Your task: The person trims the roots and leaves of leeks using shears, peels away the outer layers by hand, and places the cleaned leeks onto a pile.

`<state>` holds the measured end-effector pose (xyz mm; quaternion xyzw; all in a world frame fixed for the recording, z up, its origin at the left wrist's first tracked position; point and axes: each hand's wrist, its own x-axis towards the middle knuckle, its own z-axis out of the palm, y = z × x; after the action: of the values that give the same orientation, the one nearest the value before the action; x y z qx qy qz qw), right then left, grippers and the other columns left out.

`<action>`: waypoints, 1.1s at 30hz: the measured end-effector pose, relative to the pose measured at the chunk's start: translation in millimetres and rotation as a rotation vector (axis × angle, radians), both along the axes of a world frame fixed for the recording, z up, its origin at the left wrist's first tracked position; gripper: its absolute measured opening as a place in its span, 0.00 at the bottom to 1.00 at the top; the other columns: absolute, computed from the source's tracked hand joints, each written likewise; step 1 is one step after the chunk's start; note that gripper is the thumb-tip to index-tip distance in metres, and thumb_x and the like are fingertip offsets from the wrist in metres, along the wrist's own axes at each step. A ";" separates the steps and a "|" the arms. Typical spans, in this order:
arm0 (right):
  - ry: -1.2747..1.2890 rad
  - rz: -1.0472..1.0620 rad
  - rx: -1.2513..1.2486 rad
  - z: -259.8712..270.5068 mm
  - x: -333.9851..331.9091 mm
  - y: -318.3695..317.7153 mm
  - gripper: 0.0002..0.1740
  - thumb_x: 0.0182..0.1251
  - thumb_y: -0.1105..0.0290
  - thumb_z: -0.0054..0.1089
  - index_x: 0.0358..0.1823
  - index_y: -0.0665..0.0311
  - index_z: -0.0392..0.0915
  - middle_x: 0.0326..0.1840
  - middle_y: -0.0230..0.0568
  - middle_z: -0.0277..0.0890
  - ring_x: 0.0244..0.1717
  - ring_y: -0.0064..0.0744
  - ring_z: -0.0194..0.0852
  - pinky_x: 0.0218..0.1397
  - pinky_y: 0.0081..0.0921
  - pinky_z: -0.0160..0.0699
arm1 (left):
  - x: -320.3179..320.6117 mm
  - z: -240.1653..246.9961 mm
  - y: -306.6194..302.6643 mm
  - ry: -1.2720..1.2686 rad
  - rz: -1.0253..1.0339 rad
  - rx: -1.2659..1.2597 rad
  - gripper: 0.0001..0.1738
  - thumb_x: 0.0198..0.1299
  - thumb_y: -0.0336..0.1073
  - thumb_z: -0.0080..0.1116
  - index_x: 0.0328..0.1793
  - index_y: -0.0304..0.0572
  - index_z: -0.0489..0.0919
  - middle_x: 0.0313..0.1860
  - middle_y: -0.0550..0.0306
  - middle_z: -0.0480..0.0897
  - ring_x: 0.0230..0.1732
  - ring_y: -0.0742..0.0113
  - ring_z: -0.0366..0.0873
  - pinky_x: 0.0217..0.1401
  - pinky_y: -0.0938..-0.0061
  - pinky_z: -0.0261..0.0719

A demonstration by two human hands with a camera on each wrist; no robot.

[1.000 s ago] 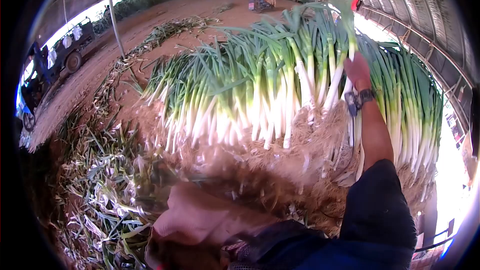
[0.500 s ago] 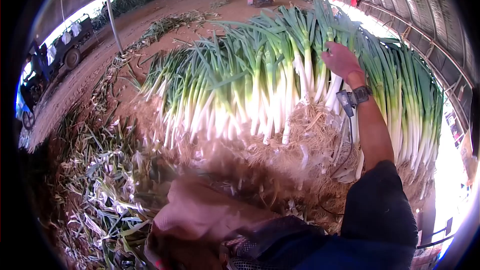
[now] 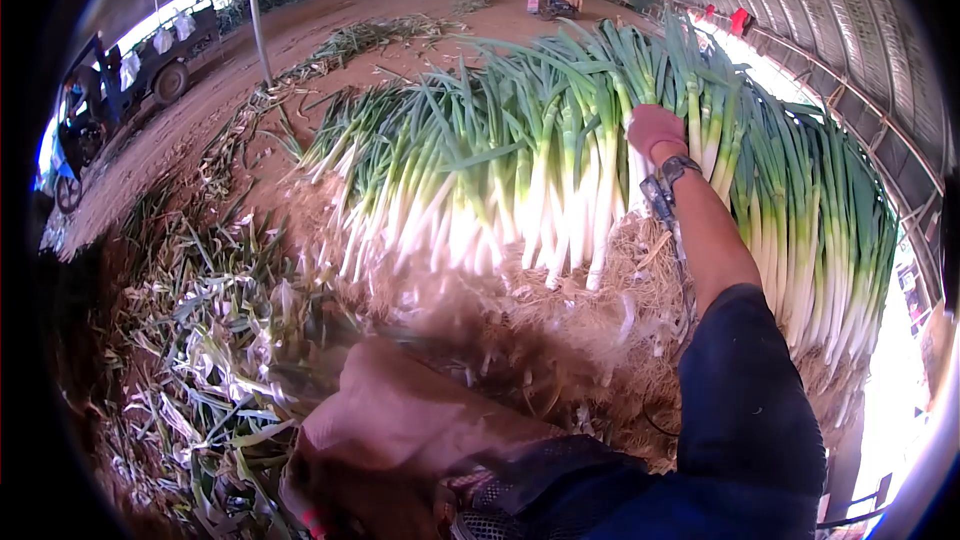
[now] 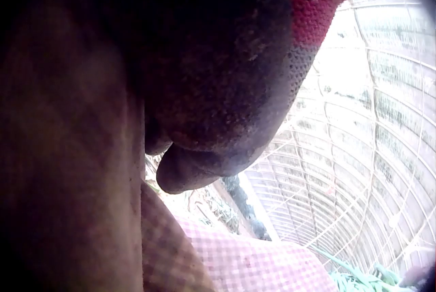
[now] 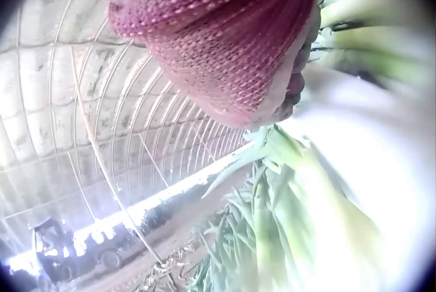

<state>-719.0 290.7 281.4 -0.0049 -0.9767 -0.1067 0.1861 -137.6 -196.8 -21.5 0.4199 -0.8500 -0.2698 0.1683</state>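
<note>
In a pink knitted glove, my right hand [image 3: 656, 130] reaches into the long row of leeks [image 3: 590, 160]. Its fingers curl round a leek where the white shaft turns green. In the right wrist view the gloved hand [image 5: 225, 53] has its fingertips turned in against pale stalks [image 5: 354, 128], which are blurred and overexposed. My left hand [image 4: 218, 87] wears a dark, soiled glove with a red patch. It stays low by my lap, fingers bent in, and its palm is hidden, so I cannot tell whether it holds anything.
Cut leaves and peelings [image 3: 230, 340] are heaped at my left. Tangled roots and soil [image 3: 500, 330] lie before my bent leg [image 3: 410, 410]. A metal pole [image 3: 257, 15] and a parked vehicle [image 3: 165, 75] stand at far left. A curved tunnel roof [image 3: 830, 30] arches overhead.
My right hand held a blurred, upright leek a second ago, then drew off it with bent fingers. It has since shifted left along the row onto another leek. The head view has turned slightly left.
</note>
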 end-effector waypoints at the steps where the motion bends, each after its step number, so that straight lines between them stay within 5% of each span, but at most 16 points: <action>1: -0.001 0.005 0.001 -3.7 -23.0 20.7 0.17 0.68 0.64 0.58 0.49 0.63 0.91 0.54 0.56 0.89 0.57 0.54 0.90 0.56 0.45 0.89 | 5.4 -13.8 -7.0 -0.007 0.001 -0.016 0.22 0.62 0.45 0.69 0.58 0.42 0.90 0.50 0.46 0.91 0.52 0.49 0.90 0.59 0.59 0.84; 4: 0.232 0.120 -0.162 -3.4 -62.0 66.6 0.17 0.69 0.60 0.60 0.45 0.64 0.91 0.49 0.56 0.90 0.48 0.54 0.92 0.49 0.47 0.88 | 11.9 -25.5 -13.5 -0.010 -0.007 0.009 0.24 0.61 0.47 0.70 0.61 0.45 0.89 0.53 0.45 0.91 0.54 0.46 0.89 0.60 0.56 0.84; 6: 0.265 0.203 -1.083 27.2 -29.4 66.6 0.19 0.68 0.57 0.63 0.42 0.66 0.90 0.43 0.55 0.91 0.38 0.54 0.90 0.44 0.47 0.85 | 10.3 -27.0 -16.3 -0.012 -0.023 0.046 0.27 0.59 0.49 0.70 0.63 0.48 0.89 0.54 0.44 0.90 0.55 0.42 0.88 0.61 0.52 0.84; 9: 0.251 0.261 -1.295 39.0 -39.9 81.0 0.18 0.68 0.57 0.63 0.42 0.65 0.90 0.39 0.50 0.91 0.32 0.53 0.87 0.42 0.46 0.83 | 5.6 -36.3 -19.7 -0.020 -0.028 0.015 0.27 0.60 0.49 0.70 0.64 0.50 0.89 0.54 0.45 0.91 0.54 0.42 0.88 0.60 0.52 0.84; 10: 0.234 0.266 -0.886 40.0 -43.9 89.8 0.17 0.68 0.57 0.65 0.44 0.64 0.91 0.42 0.50 0.91 0.39 0.53 0.89 0.49 0.43 0.84 | 3.4 -39.1 -21.0 0.002 -0.032 0.038 0.27 0.60 0.49 0.70 0.64 0.50 0.89 0.54 0.45 0.91 0.54 0.43 0.88 0.60 0.52 0.84; 11: 0.237 0.265 -0.887 40.5 -35.8 83.7 0.17 0.68 0.57 0.65 0.44 0.64 0.91 0.42 0.50 0.91 0.39 0.53 0.89 0.49 0.43 0.84 | 0.8 -40.2 -21.6 0.027 -0.033 0.061 0.27 0.60 0.50 0.70 0.65 0.51 0.89 0.54 0.45 0.91 0.54 0.43 0.89 0.60 0.53 0.84; 13: 0.111 0.427 -0.456 37.0 -3.9 51.3 0.24 0.65 0.57 0.70 0.56 0.66 0.86 0.47 0.56 0.89 0.46 0.52 0.89 0.51 0.42 0.86 | -12.9 -18.7 -8.7 0.018 -0.039 0.046 0.23 0.64 0.50 0.68 0.60 0.47 0.90 0.51 0.46 0.92 0.51 0.48 0.90 0.58 0.57 0.84; 15: -0.093 0.324 -0.249 31.7 7.0 27.2 0.37 0.60 0.54 0.74 0.69 0.63 0.80 0.60 0.61 0.85 0.61 0.61 0.84 0.68 0.44 0.80 | -18.9 -13.3 -5.0 0.017 -0.035 0.028 0.20 0.69 0.50 0.67 0.55 0.42 0.90 0.48 0.47 0.92 0.48 0.54 0.90 0.56 0.62 0.84; 17: -0.175 0.187 -0.015 26.2 6.7 3.5 0.39 0.53 0.50 0.77 0.66 0.61 0.82 0.60 0.61 0.84 0.63 0.58 0.84 0.68 0.44 0.84 | -18.8 -22.1 -10.4 -0.075 -0.092 -0.066 0.18 0.71 0.45 0.67 0.54 0.38 0.90 0.47 0.49 0.93 0.46 0.57 0.90 0.53 0.66 0.84; 19: -0.226 0.050 0.219 18.7 1.3 -14.3 0.26 0.58 0.57 0.71 0.58 0.59 0.88 0.60 0.62 0.84 0.62 0.54 0.86 0.66 0.47 0.85 | -18.5 -24.1 -13.8 -0.075 -0.088 -0.067 0.18 0.71 0.44 0.67 0.55 0.38 0.90 0.47 0.49 0.92 0.46 0.57 0.90 0.54 0.65 0.84; 24: -0.043 0.062 0.129 -17.1 -47.6 -3.7 0.13 0.68 0.68 0.61 0.48 0.60 0.92 0.53 0.56 0.89 0.55 0.54 0.91 0.54 0.45 0.91 | -16.0 -23.3 -18.1 -0.072 -0.067 -0.042 0.18 0.71 0.43 0.67 0.57 0.38 0.89 0.48 0.49 0.92 0.46 0.57 0.90 0.54 0.65 0.84; 31: 0.371 -0.032 -0.641 -2.5 -92.7 46.2 0.17 0.74 0.61 0.58 0.46 0.67 0.91 0.48 0.64 0.87 0.50 0.64 0.89 0.52 0.54 0.86 | -24.9 -22.2 -20.8 -0.073 -0.078 -0.030 0.19 0.71 0.42 0.68 0.59 0.37 0.88 0.49 0.50 0.92 0.47 0.56 0.90 0.54 0.64 0.85; 32: 0.471 0.032 -0.506 3.3 -94.6 53.8 0.21 0.75 0.57 0.59 0.43 0.72 0.89 0.37 0.61 0.89 0.42 0.56 0.91 0.46 0.49 0.87 | -26.2 -21.0 -20.9 -0.071 -0.078 -0.025 0.19 0.71 0.42 0.68 0.60 0.37 0.88 0.49 0.50 0.92 0.47 0.56 0.90 0.55 0.64 0.85; 33: 0.472 0.030 -0.510 4.9 -97.5 57.7 0.21 0.75 0.57 0.59 0.43 0.72 0.89 0.37 0.61 0.89 0.42 0.56 0.91 0.46 0.49 0.87 | -29.2 -19.9 -20.1 -0.068 -0.083 -0.024 0.19 0.71 0.41 0.68 0.60 0.37 0.88 0.49 0.50 0.92 0.47 0.56 0.90 0.55 0.64 0.85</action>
<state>-816.5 348.4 286.3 -0.0615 -0.9019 0.1476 0.4012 -166.7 -216.9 -41.4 0.3910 -0.8751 -0.2522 0.1330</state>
